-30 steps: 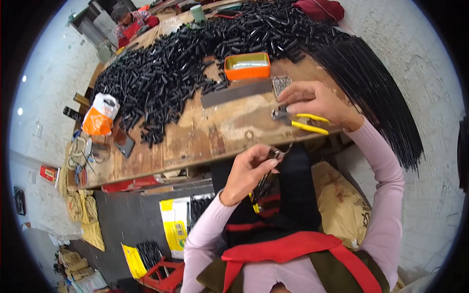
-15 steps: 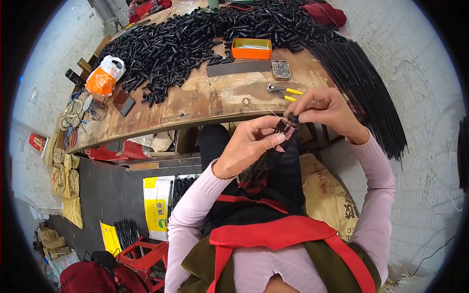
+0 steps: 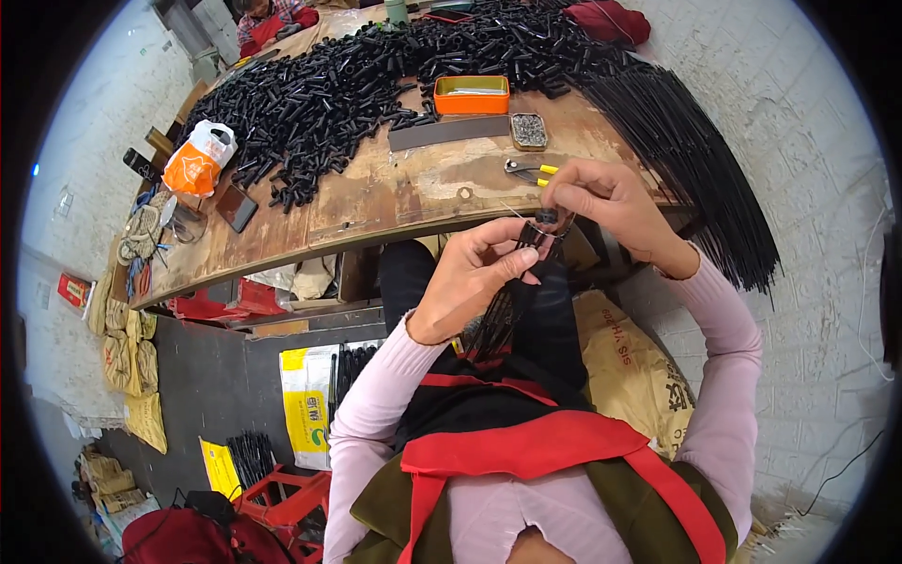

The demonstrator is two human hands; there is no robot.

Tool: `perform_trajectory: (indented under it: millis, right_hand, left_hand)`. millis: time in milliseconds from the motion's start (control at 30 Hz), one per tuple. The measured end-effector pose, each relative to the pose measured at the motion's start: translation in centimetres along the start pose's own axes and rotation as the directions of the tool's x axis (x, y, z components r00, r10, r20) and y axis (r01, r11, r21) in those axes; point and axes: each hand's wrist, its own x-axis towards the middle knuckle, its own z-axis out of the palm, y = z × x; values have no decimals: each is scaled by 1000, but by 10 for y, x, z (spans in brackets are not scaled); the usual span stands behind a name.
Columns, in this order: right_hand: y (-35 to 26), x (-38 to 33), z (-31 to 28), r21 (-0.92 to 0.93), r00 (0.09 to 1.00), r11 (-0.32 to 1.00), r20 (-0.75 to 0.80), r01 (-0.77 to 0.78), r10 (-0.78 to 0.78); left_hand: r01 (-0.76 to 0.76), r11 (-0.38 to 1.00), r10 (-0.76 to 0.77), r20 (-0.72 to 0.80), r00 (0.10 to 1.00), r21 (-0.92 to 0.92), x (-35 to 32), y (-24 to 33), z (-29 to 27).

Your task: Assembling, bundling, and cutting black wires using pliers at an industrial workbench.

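Note:
My left hand (image 3: 470,282) is closed around a bundle of thin black ribs (image 3: 500,315), which look like umbrella ribs and hang down over my lap. At their upper end a small round black hub (image 3: 546,216) shows between my hands. A thin pale wire (image 3: 512,210) sticks out beside my left fingers. Just above the hub, my right hand (image 3: 606,202) has thumb and fingers pinched together; whatever they hold is too small to make out. Behind its fingertips, pliers with yellow handles (image 3: 524,170) lie on the table, partly covered.
The wooden table (image 3: 376,202) carries a heap of black tubes (image 3: 319,108), an orange tin (image 3: 472,101), a small tin of metal bits (image 3: 528,132), a grey strip (image 3: 449,133), a phone (image 3: 236,208) and long black rods (image 3: 691,150). Sacks (image 3: 625,367) stand below. Another person (image 3: 272,23) sits far left.
The view has shifted slightly. My right fingers have lifted a little off the hub, leaving more of it exposed. My left hand keeps its hold on the ribs.

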Motion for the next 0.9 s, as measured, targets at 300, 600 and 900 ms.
perform_trajectory:
  millis: [300, 600, 900]
  right_hand:
    - [6, -3, -6, -35, 1000, 999, 24, 7, -6]
    - [-1, -2, -5, -61, 997, 996, 50, 67, -64]
    - [20, -12, 6, -140, 954, 946, -32, 292, -299]
  left_hand:
    - [-9, 1000, 9, -23, 1000, 7, 4, -4, -2]
    - [-81, 995, 85, -75, 994, 58, 3, -6, 7]
    - [-136, 991, 136, -248, 959, 17, 2, -14, 26]
